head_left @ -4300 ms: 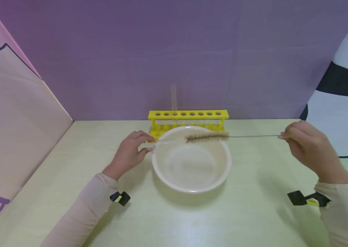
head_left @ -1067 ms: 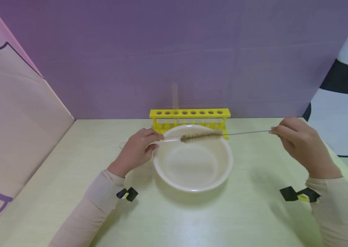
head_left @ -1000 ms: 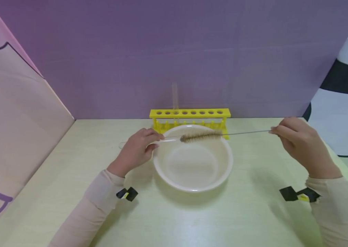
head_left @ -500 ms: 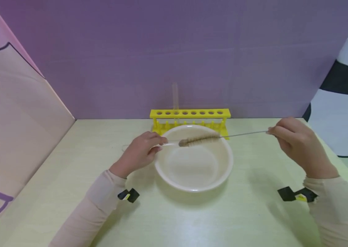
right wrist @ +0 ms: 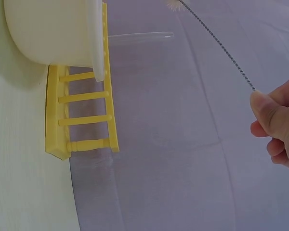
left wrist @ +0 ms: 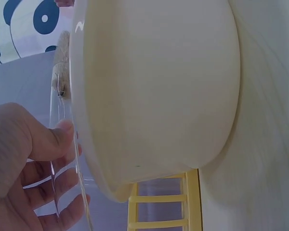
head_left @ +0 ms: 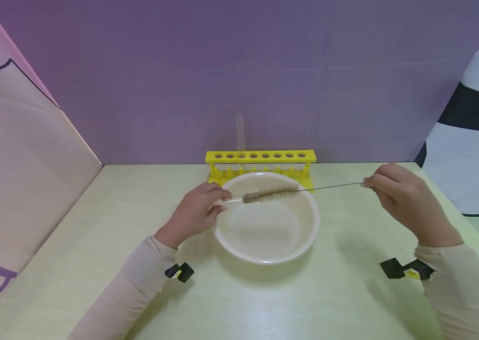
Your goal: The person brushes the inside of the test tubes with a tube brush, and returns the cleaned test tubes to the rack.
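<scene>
My left hand (head_left: 198, 210) holds a clear glass test tube (left wrist: 54, 115) lying nearly level, its mouth facing right over the basin. Thumb and fingers wrap the tube in the left wrist view. From the right, my right hand (head_left: 405, 198) pinches the twisted wire handle of a test tube brush (head_left: 271, 192). The brush's tan bristles hang above the white basin (head_left: 266, 257), and the tip sits inside the tube's mouth, where the bristles look squeezed together in the left wrist view (left wrist: 61, 79). Most of the bristle length is outside the tube.
A yellow test tube rack (head_left: 260, 157) stands behind the basin, against the purple backdrop (head_left: 158, 94). One clear test tube (head_left: 240, 132) stands upright in it, left of its middle. The pale table (head_left: 107, 226) extends to printed panels on both sides.
The brush and right hand have shifted left, the bristle tip going from apart to inside the tube's mouth. My left hand has moved slightly right and lower with the tube.
</scene>
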### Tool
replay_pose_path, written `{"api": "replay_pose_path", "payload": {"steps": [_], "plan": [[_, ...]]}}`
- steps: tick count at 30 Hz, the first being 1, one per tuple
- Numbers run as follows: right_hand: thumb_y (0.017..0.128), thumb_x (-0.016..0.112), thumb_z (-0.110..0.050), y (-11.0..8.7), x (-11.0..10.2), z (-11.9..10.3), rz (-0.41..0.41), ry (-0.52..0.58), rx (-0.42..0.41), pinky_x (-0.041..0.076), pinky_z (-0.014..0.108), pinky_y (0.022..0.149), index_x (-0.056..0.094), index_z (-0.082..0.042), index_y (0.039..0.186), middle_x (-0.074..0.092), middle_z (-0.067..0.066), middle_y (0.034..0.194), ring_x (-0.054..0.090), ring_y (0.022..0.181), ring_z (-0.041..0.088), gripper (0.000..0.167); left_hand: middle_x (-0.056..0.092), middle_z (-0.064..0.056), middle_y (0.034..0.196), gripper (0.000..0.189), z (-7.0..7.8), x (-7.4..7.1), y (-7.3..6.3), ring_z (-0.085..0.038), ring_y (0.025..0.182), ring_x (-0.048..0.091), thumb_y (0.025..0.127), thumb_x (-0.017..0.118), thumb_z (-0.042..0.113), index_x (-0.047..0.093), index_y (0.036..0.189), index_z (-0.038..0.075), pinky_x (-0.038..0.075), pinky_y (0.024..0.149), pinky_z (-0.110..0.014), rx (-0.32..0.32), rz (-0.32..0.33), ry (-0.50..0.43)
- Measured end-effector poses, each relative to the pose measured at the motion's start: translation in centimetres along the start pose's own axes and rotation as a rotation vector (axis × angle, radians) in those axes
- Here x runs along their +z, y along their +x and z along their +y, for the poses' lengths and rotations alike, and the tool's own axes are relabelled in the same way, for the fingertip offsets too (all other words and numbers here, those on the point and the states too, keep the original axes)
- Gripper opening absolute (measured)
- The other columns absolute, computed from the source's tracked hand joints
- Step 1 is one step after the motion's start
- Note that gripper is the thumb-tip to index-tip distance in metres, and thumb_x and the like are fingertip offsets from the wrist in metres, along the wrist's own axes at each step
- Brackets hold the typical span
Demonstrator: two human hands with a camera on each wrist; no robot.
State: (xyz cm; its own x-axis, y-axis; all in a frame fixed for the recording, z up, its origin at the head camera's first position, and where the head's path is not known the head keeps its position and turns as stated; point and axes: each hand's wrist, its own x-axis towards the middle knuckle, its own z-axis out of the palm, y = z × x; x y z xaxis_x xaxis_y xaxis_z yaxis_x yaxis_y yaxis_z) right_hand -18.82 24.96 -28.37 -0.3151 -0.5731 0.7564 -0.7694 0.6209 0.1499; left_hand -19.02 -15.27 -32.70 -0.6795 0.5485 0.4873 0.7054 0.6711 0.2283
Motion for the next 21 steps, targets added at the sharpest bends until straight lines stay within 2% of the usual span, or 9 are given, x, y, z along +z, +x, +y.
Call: {"api": "replay_pose_path", "payload": {"steps": [5, 11, 21], "plan": [[0.103, 0.031, -0.032, -0.04, -0.06, -0.05, -0.034, 0.012, 0.019, 0.04, 0.023, 0.064, 0.065, 0.0, 0.08, 0.057, 0.008, 0.074, 0.049, 0.066, 0.018, 0.052, 0.064, -0.005, 0.093, 0.024, 0.09, 0.29, 0.01, -0.019, 0.081, 0.056, 0.079, 0.072, -0.001, 0.067, 0.102, 0.004, 0.05, 0.069, -0.031, -0.005, 0.002, 0.019], [0.102, 0.033, -0.033, -0.1, 0.05, -0.11, -0.037, 0.037, 0.028, 0.04, 0.024, 0.063, 0.065, -0.003, 0.08, 0.058, 0.007, 0.073, 0.05, 0.065, 0.017, 0.049, 0.063, -0.005, 0.092, 0.025, 0.15, 0.61, -0.06, -0.018, 0.079, 0.055, 0.077, 0.074, -0.001, 0.067, 0.101, 0.005, 0.049, 0.066, -0.03, 0.018, 0.028, 0.034], [0.101, 0.03, -0.036, 0.71, -0.69, -0.93, -0.097, 0.037, 0.07, 0.041, 0.02, 0.062, 0.066, -0.003, 0.08, 0.059, 0.006, 0.074, 0.051, 0.065, 0.015, 0.054, 0.06, -0.004, 0.087, 0.026, 0.49, 0.95, 0.06, -0.017, 0.076, 0.052, 0.074, 0.076, -0.001, 0.067, 0.098, 0.004, 0.048, 0.064, -0.029, 0.031, 0.067, 0.034]]}}
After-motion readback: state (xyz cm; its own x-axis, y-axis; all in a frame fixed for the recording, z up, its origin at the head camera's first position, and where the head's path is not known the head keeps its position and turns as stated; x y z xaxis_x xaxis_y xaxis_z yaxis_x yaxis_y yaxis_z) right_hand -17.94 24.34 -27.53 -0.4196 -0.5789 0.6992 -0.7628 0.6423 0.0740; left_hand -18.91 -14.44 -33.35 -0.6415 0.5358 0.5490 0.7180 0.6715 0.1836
